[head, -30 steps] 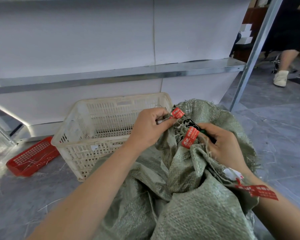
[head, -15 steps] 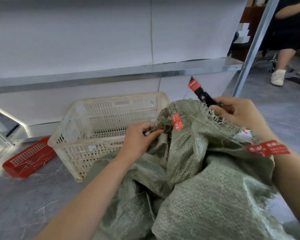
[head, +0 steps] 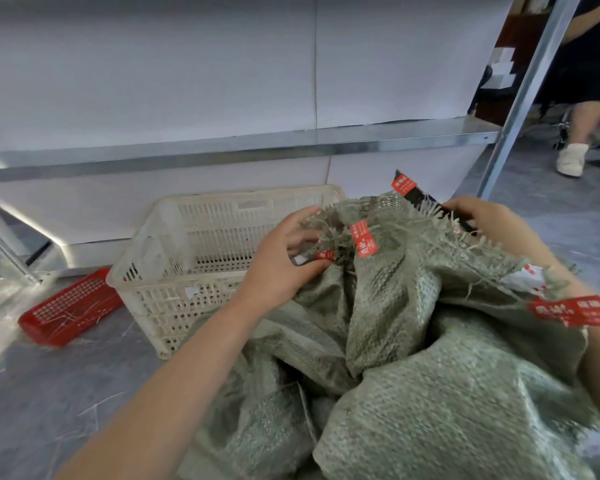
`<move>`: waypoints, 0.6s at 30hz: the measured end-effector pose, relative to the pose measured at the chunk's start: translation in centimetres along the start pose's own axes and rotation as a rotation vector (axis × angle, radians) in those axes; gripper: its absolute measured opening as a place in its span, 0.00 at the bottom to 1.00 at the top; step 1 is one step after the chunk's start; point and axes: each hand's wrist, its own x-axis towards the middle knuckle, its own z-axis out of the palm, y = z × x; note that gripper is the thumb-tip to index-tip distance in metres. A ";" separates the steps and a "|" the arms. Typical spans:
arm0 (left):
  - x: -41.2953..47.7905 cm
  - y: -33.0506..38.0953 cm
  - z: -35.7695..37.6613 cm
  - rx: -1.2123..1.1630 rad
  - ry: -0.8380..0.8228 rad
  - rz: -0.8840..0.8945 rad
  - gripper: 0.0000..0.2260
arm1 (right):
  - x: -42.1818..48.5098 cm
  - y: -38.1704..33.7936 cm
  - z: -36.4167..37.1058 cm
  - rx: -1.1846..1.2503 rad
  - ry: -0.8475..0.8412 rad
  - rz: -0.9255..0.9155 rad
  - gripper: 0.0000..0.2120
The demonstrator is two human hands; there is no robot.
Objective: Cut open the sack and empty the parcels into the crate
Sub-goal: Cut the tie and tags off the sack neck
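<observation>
A grey tiled floor (head: 49, 403) carries everything. A white slatted crate (head: 201, 271) stands on it against the foot of the shelving, a flat red tray (head: 68, 308) lies just beside the crate's left end, and the green woven sack (head: 413, 375) slumps against the crate's front right.

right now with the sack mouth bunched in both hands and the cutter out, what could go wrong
1. The right hand holds a black cutter near the frayed rim of the green woven sack; the left hand grips the bunched mouth close by, so a slip could nick its fingers.
2. The sack mouth sits beside the white crate, not over it; parcels could spill on the floor.
</observation>
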 end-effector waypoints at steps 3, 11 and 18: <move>0.3 -0.5 -1.2 0.037 -0.067 -0.019 0.31 | 1.5 1.4 -0.5 -0.161 -0.033 0.095 0.19; 0.3 -3.8 -6.0 0.350 0.028 -0.023 0.10 | 0.4 5.0 3.1 -0.154 0.023 0.091 0.18; -0.9 -9.5 -13.0 0.650 0.331 -0.332 0.08 | 0.1 5.9 4.8 0.203 0.006 0.250 0.09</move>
